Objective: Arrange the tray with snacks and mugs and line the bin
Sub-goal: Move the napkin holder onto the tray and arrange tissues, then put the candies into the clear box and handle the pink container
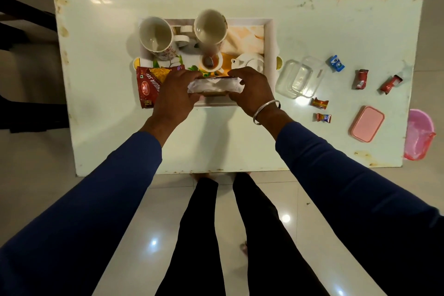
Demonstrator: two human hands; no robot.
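We see a dim, warm-lit scene: ceiling lamps glare off the glossy white bench (240, 137) and the pale polished tile floor (153, 243); edges bend and darken; focus is soft.

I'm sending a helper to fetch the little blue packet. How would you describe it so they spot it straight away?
Start at the white table and go right past the tray and the clear plastic box. Just beyond the box, toward the far edge, lies the small blue packet. It is the only blue thing there; the other small wrappers nearby are red.
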